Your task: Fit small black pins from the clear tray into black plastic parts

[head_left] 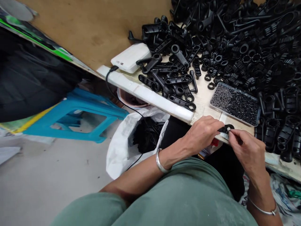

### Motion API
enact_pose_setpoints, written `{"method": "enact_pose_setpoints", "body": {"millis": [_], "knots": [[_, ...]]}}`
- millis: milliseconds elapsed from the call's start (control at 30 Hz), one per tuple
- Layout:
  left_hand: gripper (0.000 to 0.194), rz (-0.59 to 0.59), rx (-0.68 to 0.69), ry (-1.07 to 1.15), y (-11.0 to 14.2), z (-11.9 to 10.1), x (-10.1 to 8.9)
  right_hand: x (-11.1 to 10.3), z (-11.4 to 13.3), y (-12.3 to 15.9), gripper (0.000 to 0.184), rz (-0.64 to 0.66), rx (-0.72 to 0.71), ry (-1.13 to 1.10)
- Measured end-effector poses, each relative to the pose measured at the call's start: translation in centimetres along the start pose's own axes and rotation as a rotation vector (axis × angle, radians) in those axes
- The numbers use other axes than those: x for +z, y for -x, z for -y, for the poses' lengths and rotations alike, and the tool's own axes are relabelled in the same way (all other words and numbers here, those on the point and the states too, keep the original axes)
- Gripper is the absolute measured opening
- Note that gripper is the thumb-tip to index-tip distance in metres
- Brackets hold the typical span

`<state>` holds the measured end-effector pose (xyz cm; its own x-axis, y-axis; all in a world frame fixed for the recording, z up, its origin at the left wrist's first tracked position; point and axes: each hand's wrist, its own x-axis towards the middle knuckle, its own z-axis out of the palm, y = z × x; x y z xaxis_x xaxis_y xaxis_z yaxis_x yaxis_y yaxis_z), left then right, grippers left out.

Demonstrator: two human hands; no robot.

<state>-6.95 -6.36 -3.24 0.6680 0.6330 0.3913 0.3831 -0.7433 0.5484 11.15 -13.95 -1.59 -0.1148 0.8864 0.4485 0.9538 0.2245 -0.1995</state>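
At the table's front edge, my left hand is closed on one end of a small black plastic lever part. A round, toothed opening shows at the part's other end. There my right hand has thumb and finger pinched together, touching the ring; whatever the fingertips hold is too small to make out. Just behind the hands is a clear plastic box filled with tiny dark pieces. Similar black lever parts lie to the left of the box, with loose toothed black rings nearer to it.
A large heap of black plastic parts covers the back of the table. On the left stand a white device with a black cable and a white foam strip. Below are an open white sack and a blue stool.
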Motion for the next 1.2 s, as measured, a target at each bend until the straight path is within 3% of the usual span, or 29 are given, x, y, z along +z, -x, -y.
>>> {"method": "enact_pose_setpoints", "body": {"millis": [267, 400, 633, 900, 1200], "knots": [[0.007, -0.026, 0.014, 0.005, 0.3, 0.3, 0.4, -0.6, 1.5, -0.9, 0.021, 0.096, -0.060, 0.179], [0.013, -0.036, 0.026, 0.007, 0.4, 0.3, 0.7, -1.3, 2.5, -1.7, 0.027, 0.242, 0.034, 0.233], [0.013, -0.038, 0.019, 0.046, 0.3, 0.1, 0.7, -2.3, 0.2, -2.5, 0.028, 0.476, 0.392, -0.249], [0.014, -0.030, 0.019, 0.123, 0.5, 0.3, 0.7, -2.2, 1.2, -2.8, 0.029, 0.422, 0.437, -0.176], [0.018, -0.050, 0.025, 0.183, 0.6, 0.3, 0.9, -2.3, 1.3, -2.9, 0.028, 0.487, 0.549, -0.184]]}}
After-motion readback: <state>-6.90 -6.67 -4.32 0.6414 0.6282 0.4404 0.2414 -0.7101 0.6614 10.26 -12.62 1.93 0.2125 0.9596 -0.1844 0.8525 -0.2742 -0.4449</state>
